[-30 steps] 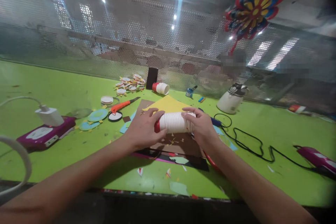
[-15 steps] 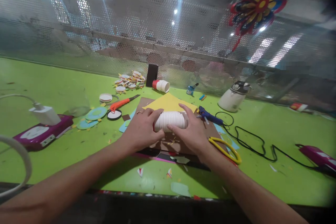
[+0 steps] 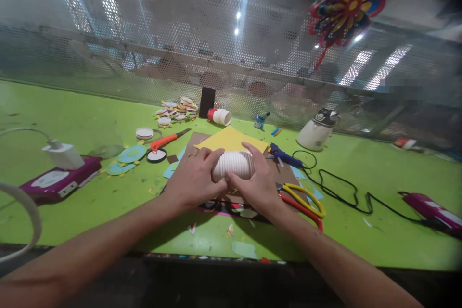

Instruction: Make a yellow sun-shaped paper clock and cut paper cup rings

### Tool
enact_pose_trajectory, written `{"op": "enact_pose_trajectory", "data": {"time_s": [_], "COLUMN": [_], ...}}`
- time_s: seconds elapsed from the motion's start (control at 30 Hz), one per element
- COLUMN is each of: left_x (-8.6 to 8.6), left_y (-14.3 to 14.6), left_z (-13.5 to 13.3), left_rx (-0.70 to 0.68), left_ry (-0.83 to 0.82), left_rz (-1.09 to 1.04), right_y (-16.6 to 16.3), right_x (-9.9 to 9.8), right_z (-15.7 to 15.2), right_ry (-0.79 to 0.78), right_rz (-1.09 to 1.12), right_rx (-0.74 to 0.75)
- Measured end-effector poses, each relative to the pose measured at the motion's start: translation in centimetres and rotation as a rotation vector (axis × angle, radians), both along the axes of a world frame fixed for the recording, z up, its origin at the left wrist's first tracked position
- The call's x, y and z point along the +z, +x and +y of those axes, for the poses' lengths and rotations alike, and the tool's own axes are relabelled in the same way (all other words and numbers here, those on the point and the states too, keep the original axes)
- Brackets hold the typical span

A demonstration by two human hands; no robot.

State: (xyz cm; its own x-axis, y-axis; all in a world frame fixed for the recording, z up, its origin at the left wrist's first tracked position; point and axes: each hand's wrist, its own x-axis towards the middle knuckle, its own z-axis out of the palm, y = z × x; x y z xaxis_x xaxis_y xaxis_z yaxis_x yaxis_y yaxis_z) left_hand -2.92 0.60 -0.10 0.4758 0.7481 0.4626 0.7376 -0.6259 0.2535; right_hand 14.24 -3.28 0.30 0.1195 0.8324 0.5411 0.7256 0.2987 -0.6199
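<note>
A white ribbed paper cup stack (image 3: 233,164) lies on its side over brown card (image 3: 285,173) in the middle of the green table (image 3: 90,120). My left hand (image 3: 193,180) wraps its left end, a ring on one finger. My right hand (image 3: 254,183) curls over its right end and front. Both hands are closed on the cups. A yellow paper sheet (image 3: 231,138) lies just behind them.
Yellow-and-red scissors (image 3: 303,199) lie right of my right hand, a blue glue gun (image 3: 285,156) with a black cord (image 3: 342,187) behind. An orange cutter (image 3: 166,141), paper discs (image 3: 132,154) and a purple device (image 3: 57,180) sit left. A white kettle (image 3: 317,130) stands back right.
My right hand slid leftward along the cups, from the right end to over the front. The red rim under my left hand is now covered. The scissors came into view.
</note>
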Motion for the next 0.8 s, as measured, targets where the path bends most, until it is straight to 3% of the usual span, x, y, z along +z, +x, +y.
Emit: {"op": "enact_pose_trajectory", "data": {"time_s": [0.2,0.4,0.8], "left_x": [0.8,1.0,1.4], "left_y": [-0.2,-0.4,-0.6], "left_z": [0.0,0.2,0.2], "left_rx": [-0.026,-0.059,-0.044], "left_ry": [-0.101,-0.106,-0.113], "left_rz": [-0.007,0.007,0.015], "right_y": [0.8,1.5,2.7], "right_x": [0.2,0.2,0.6], "right_z": [0.0,0.6,0.7], "right_ry": [0.019,-0.181,-0.222], "right_rz": [0.14,0.361,0.648], "right_rx": [0.156,0.343,0.307]}}
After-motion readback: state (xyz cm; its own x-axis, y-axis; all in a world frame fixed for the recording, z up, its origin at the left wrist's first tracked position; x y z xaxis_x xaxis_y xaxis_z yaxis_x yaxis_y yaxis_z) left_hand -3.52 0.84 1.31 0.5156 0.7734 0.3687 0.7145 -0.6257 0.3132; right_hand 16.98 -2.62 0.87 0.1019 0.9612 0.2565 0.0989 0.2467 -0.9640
